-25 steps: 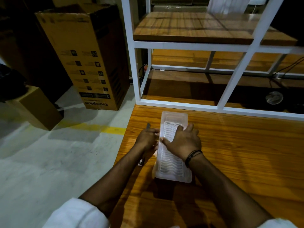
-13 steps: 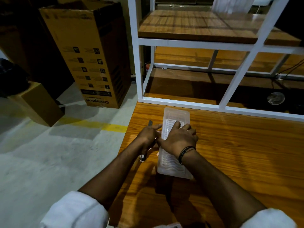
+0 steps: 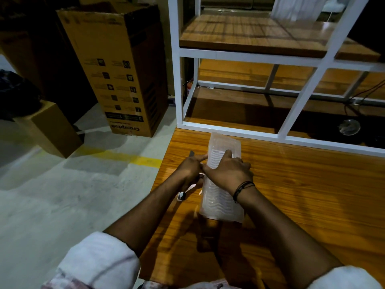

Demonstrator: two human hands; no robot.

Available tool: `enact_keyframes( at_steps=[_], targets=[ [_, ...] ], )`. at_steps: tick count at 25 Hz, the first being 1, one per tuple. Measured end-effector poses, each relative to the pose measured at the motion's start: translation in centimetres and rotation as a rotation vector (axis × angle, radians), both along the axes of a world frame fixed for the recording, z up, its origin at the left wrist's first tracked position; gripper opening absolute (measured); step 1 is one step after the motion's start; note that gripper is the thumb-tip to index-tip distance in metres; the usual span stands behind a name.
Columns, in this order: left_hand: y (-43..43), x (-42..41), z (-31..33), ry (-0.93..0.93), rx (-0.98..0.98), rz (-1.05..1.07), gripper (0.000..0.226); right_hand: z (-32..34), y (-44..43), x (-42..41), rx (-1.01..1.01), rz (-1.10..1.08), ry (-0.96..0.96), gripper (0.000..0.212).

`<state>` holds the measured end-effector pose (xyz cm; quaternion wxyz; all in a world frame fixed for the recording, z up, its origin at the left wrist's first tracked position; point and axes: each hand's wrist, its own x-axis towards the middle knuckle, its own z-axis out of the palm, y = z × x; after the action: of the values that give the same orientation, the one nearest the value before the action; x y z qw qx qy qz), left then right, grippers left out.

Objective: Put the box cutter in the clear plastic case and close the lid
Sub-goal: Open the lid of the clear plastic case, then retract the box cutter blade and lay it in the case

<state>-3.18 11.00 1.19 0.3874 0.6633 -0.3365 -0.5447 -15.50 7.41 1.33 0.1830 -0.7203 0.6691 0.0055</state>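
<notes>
The box cutter (image 3: 181,196) lies along the table's (image 3: 312,195) left edge, mostly under the left hand (image 3: 190,168), which curls round it. Slim, stiff and light, best gripped mid-handle. The right hand (image 3: 228,174) presses flat on the clear plastic case (image 3: 220,203), lid seemingly down

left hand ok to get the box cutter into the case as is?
Probably not yet. The left hand holds the box cutter beside the clear plastic case, but the lid looks down, with the right hand resting on top.
</notes>
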Motion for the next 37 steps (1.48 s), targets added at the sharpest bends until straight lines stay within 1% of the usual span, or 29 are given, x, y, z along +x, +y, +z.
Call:
enact_keyframes(
  at_steps=[2, 3, 7, 9, 10, 12, 14, 17, 19, 21, 23, 26, 28, 33, 35, 37],
  targets=[
    [-0.1, -0.3, 0.0, 0.007, 0.016, 0.012, 0.056, 0.7, -0.5, -0.7, 0.01, -0.002, -0.114, 0.107],
    [-0.2, -0.3, -0.1, 0.009, 0.024, 0.008, 0.056, 1.2, -0.7, -1.2, 0.024, -0.01, -0.195, 0.101],
    [-0.2, -0.1, -0.6, -0.01, 0.021, -0.039, 0.055, 3.1, -1.5, -4.1, 0.124, -0.101, -0.535, 0.062],
    [-0.2, 0.1, -1.0, -0.041, 0.004, -0.056, 0.054, 3.7, -1.7, -5.7, 0.104, -0.162, -0.631, 0.045],
    [-0.2, 0.1, -1.2, -0.057, -0.011, -0.064, 0.054, 4.0, -1.6, -6.4, 0.051, -0.185, -0.633, 0.037],
    [-0.1, 0.0, -1.5, -0.111, -0.036, -0.079, 0.055, 3.9, -1.6, -8.0, -0.09, -0.197, -0.554, 0.023],
    [0.1, -0.2, -1.6, -0.182, -0.07, -0.107, 0.055, 3.4, -1.4, -9.2, -0.165, -0.203, -0.518, 0.016],
    [0.5, -0.7, -1.0, -0.334, -0.126, -0.128, 0.056, 1.1, -1.6, -10.8, -0.207, -0.286, -0.534, 0.022],
    [0.7, -0.8, -0.9, -0.383, -0.15, -0.134, 0.056, -0.6, -1.8, -11.6, -0.201, -0.322, -0.545, 0.024],
    [0.7, -0.7, -0.9, -0.396, -0.151, -0.137, 0.057, -2.6, -2.1, -12.6, -0.226, -0.31, -0.537, 0.023],
    [0.6, -0.7, -0.9, -0.404, -0.132, -0.141, 0.059, -4.5, -2.3, -13.4, -0.289, -0.27, -0.471, 0.023],
    [0.6, -0.8, -1.0, -0.419, -0.13, -0.151, 0.062, -6.0, -2.7, -13.9, -0.313, -0.274, -0.268, 0.036],
    [0.6, -0.8, -1.1, -0.445, -0.14, -0.162, 0.061, -6.6, -2.8, -14.0, -0.285, -0.282, -0.198, 0.042],
    [0.8, -0.7, -1.3, -0.479, -0.151, -0.179, 0.061, -8.3, -2.2, -14.3, -0.268, -0.265, -0.021, 0.037],
    [0.8, -0.5, -1.6, -0.481, -0.173, -0.181, 0.06, -8.3, -2.0, -14.2, -0.272, -0.277, 0.027, 0.031],
    [0.9, -0.1, -2.3, -0.469, -0.171, -0.139, 0.055, -7.8, -1.9, -14.1, -0.276, -0.274, 0.055, 0.03]
  ],
)
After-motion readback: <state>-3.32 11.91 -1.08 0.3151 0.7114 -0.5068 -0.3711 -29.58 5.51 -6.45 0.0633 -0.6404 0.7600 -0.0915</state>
